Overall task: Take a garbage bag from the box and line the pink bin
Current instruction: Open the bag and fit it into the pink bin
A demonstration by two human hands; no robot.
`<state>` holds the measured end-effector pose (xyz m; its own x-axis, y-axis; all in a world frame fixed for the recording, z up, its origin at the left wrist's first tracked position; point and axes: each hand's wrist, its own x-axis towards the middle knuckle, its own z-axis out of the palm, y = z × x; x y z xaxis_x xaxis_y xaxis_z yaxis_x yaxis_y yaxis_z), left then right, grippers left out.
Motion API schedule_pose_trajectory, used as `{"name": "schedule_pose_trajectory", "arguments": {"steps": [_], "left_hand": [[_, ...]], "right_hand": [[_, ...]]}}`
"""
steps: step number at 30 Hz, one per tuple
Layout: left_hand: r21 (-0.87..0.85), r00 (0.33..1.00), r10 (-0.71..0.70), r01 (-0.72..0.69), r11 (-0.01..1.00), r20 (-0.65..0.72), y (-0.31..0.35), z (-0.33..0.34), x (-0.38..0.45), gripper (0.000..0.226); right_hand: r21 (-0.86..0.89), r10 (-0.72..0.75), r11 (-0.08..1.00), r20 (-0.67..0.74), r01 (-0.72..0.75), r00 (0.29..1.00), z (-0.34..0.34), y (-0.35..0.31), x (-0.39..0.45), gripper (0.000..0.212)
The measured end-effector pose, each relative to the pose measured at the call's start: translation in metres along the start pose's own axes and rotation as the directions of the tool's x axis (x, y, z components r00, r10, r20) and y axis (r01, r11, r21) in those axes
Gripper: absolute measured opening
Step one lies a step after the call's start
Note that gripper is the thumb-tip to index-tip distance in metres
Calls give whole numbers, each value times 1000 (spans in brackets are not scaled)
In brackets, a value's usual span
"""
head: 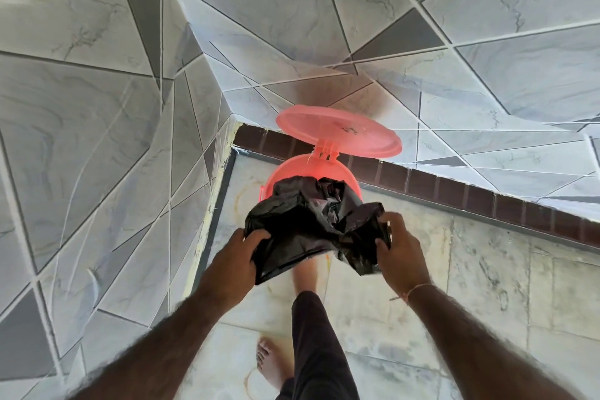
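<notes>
Black garbage bag (311, 221) gripped by two hands, left (233, 265), right (401, 253), over one open pink bin (282, 177)

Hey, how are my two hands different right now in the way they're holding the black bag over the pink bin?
The left hand grips the black bag at its lower left edge, fingers curled over the top; the right hand pinches the right edge, slightly higher in the picture. The right wrist wears a thin thread; the left wrist is bare. Both hold the crumpled bag above the pink bin, whose lid stands open.
</notes>
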<state>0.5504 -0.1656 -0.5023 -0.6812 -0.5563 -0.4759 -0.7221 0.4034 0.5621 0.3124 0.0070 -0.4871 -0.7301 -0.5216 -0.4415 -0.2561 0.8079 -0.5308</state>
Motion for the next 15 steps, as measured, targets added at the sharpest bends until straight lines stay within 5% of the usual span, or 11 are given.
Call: {"name": "schedule_pose_trajectory", "arguments": {"steps": [5, 12, 15], "left_hand": [[-38, 982, -110, 105, 994, -151, 3, -4, 57, 40], [59, 983, -170, 175, 983, -74, -13, 21, 110, 48], [88, 983, -184, 184, 979, -14, -26, 39, 123, 57]], "right_hand": [[-57, -15, 998, -71, 11, 997, 7, -4, 61, 16], [-261, 31, 965, 78, -10, 996, 41, 21, 112, 27], [-249, 69, 968, 150, -30, 986, 57, 31, 116, 47]]}}
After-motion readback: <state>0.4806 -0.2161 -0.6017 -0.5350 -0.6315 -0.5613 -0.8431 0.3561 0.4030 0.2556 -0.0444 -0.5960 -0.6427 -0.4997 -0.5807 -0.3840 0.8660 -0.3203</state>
